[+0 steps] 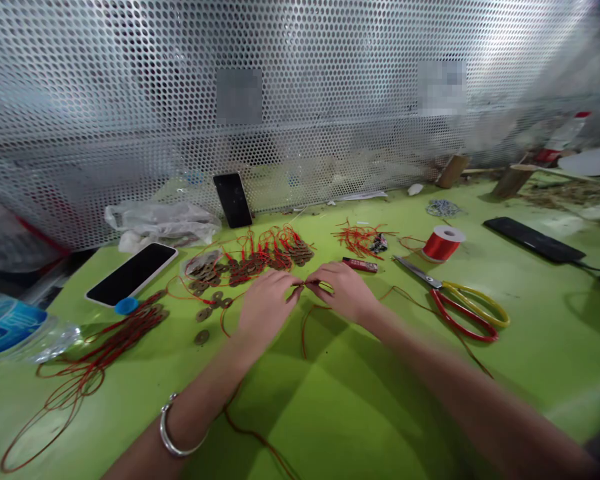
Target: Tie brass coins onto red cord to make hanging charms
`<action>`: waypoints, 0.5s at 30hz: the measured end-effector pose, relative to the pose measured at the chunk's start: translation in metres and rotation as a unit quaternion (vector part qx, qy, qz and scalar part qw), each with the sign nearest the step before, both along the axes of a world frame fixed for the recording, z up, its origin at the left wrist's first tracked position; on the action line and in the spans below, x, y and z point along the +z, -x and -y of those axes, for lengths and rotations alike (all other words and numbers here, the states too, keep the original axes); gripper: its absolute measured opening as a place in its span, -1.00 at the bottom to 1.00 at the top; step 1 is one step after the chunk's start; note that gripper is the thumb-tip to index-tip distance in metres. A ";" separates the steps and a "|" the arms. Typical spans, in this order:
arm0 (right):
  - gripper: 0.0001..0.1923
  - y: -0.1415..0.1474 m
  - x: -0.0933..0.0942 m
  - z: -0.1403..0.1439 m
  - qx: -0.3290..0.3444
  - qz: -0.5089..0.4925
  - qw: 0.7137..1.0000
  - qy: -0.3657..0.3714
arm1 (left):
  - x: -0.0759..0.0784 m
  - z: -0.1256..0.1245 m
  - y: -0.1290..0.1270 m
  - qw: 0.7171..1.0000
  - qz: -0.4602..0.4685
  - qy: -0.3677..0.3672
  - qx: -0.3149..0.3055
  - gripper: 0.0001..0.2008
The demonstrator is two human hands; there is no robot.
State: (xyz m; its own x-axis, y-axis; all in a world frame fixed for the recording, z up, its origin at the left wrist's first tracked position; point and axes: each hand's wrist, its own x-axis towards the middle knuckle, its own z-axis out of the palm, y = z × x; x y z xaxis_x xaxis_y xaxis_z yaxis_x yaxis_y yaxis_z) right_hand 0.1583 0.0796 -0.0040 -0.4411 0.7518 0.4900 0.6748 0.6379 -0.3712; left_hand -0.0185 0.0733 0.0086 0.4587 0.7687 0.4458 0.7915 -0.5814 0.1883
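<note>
The left hand (266,303) and the right hand (341,288) meet fingertip to fingertip over the middle of the green table (360,413), each pinched shut on a short stretch of red cord (306,327) that trails toward the near edge. Whether a coin sits between the fingers cannot be told. The cord looks thin, limp and light, likely to slip, so it is best gripped close to the knot. Just beyond lie strung coins (260,257); to the right, scissors (460,303) and a red spool (443,242).

Bare green table (360,413) nearest; coins (250,263) crowd behind, scissors (460,303) right.
</note>
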 end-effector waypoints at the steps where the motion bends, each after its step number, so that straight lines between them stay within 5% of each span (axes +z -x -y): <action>1: -0.86 0.000 0.000 0.000 0.001 0.000 1.000 0.001 | -0.001 0.000 0.000 1.000 -0.002 -0.005 -0.002 -0.92; 15: -0.86 -0.001 -0.001 0.003 0.013 -0.005 1.000 0.009 | -0.005 0.003 0.004 0.998 -0.013 -0.048 -0.029 -0.90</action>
